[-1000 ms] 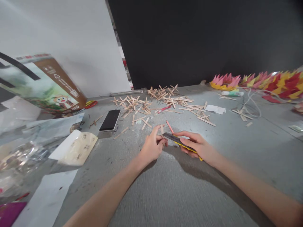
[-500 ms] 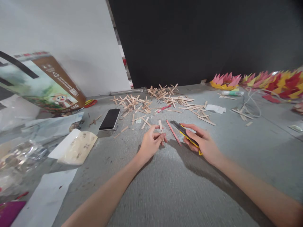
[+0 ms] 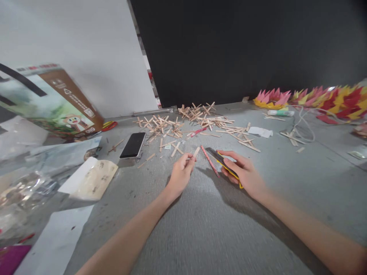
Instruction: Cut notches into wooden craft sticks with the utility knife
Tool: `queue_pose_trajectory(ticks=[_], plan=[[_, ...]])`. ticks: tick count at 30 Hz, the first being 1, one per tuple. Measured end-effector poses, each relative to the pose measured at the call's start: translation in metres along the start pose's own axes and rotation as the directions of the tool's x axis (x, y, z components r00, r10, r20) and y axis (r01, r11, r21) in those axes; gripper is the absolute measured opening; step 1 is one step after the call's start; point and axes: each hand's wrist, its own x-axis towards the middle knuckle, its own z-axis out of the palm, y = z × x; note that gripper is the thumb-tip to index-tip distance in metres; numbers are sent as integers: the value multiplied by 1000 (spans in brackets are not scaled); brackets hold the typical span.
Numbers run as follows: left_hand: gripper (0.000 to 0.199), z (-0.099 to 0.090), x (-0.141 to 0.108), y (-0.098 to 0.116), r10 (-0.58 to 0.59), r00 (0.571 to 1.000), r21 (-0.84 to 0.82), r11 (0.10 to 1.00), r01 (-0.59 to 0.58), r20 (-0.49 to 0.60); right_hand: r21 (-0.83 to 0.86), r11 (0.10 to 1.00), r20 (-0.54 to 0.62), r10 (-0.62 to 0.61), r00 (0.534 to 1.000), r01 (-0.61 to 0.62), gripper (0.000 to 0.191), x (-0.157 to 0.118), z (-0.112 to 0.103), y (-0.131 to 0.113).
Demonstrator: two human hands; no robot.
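Between the thumb and fingers of my left hand [image 3: 182,171] is a short wooden craft stick [image 3: 196,151], its free end pointing up and to the right. My right hand [image 3: 243,170] is closed around a yellow and black utility knife [image 3: 228,167], whose dark blade points up and left. A red-and-white striped stick [image 3: 210,160], like a straw or pencil, lies on the grey tabletop [image 3: 183,229] between my hands, just left of the knife's tip. Beyond them spreads a pile of wooden sticks [image 3: 166,126], many joined in crosses.
A smartphone [image 3: 133,145] lies left of the sticks. Further left are a paper packet [image 3: 94,178], a printed bag [image 3: 57,103] and clear plastic wrapping [image 3: 27,191]. Pink paper crowns [image 3: 272,98], a glue stick [image 3: 280,113] and a white cable [image 3: 301,126] sit at the back right.
My left hand has turned, so the craft stick now tilts to the right instead of standing nearly upright. My right hand and the knife have shifted slightly left.
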Motion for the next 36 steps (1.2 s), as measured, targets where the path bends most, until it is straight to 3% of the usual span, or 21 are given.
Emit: queue_pose_trajectory(ticks=[4,9,12,16,22,27,36], plan=[[34,-1,-3,2,13,999,133,991,-18,37,-73,997,-46,-42,998,39,62,-1,1,-1],[31,0,-13,8,110,960,443,869,-219,257,-342,934,-75,-133,988,100,47,1,2,0],[29,3,-18,12,107,916,520,795,-312,387,-417,901,-40,-146,988,116,41,1,2,3],[26,4,-21,16,104,891,555,749,-362,441,-456,882,-26,-146,989,118,40,2,2,7],[24,4,-20,17,101,906,480,820,-310,411,-463,881,9,-105,994,97,43,2,1,7],[41,0,-16,17,79,897,278,936,-217,434,-494,862,0,-132,991,115,44,2,2,6],[47,-4,-9,18,-53,798,1,998,65,601,-451,884,57,-110,992,124,43,2,0,8]])
